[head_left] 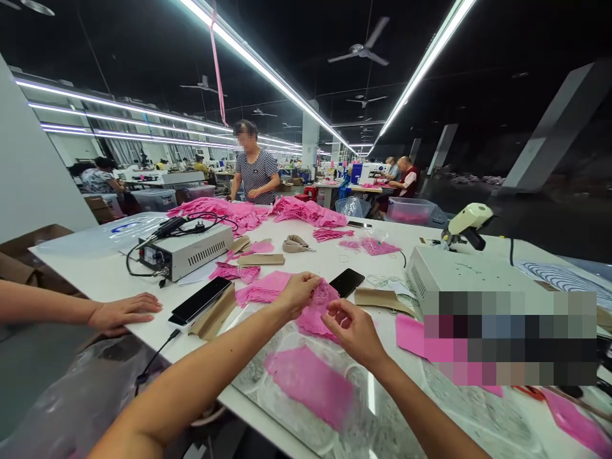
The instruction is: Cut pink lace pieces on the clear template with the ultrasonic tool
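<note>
My left hand (300, 294) is closed, its thumb and fingers pinching the upper edge of a pink lace-trimmed fabric piece (319, 313), which hangs over the table. Just right of that piece is my right hand (352, 328), its fingers bent but apart, with nothing visible between them. Below both hands, a flat pink fabric piece (310, 386) lies on a clear patterned sheet (377, 408). Behind my left hand is a stack of pink pieces (261, 290), partly hidden by it.
Another person's hand (125, 312) rests on the left table edge. Phones (203, 299), a control box (191, 252) and a larger machine (459, 274) flank the work area. Pink fabric heaps (308, 210) lie at the far edge, where a person in stripes (257, 172) stands.
</note>
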`<state>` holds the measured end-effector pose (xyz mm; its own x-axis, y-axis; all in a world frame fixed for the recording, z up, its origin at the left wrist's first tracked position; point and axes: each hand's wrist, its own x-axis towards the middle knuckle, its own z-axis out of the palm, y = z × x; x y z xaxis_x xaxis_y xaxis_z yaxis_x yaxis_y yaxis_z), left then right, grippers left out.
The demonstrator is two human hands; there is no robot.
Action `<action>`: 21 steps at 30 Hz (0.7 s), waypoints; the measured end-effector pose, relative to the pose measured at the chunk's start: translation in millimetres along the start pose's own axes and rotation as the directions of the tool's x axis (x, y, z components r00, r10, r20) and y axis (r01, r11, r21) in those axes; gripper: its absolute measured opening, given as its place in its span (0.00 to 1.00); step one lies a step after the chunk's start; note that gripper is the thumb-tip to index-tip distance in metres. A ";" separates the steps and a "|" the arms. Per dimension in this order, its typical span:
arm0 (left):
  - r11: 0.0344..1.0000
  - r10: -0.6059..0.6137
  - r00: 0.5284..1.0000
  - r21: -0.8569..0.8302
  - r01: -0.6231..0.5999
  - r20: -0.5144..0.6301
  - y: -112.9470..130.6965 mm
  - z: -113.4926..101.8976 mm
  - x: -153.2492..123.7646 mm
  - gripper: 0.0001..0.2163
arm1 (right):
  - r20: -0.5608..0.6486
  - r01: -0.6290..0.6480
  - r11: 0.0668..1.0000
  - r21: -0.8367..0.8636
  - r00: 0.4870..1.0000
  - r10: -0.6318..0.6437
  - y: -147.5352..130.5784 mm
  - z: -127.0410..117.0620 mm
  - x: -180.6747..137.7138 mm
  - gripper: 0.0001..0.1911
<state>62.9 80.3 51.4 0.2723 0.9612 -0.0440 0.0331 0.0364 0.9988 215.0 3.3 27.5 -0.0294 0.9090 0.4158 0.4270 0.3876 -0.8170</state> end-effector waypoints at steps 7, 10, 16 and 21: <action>0.983 -0.059 0.986 -0.165 0.085 0.154 -25.2 67.4 -18.0 0.15 | -0.064 -0.105 0.992 0.067 0.992 0.110 8.6 -25.7 -23.0 0.17; 0.981 -0.094 0.969 -0.144 0.129 0.227 -33.0 78.8 -27.9 0.15 | 0.029 -0.173 0.974 0.147 0.985 0.171 11.0 -51.5 -38.6 0.19; 0.991 -0.058 0.924 -0.091 0.100 0.377 -21.4 83.4 -45.9 0.12 | 0.179 -0.328 0.909 0.256 0.941 0.288 3.7 -105.1 -64.0 0.20; 0.982 -0.104 0.724 -0.043 0.182 0.681 -3.4 101.4 -56.0 0.22 | 0.217 -0.374 0.886 0.274 0.921 0.322 1.7 -129.9 -74.7 0.20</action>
<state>145.1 -1.4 48.2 0.8491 0.5061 -0.1512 0.0407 0.2228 0.9740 335.3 -83.8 47.0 -0.0861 0.9957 0.0333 0.1418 0.0454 -0.9889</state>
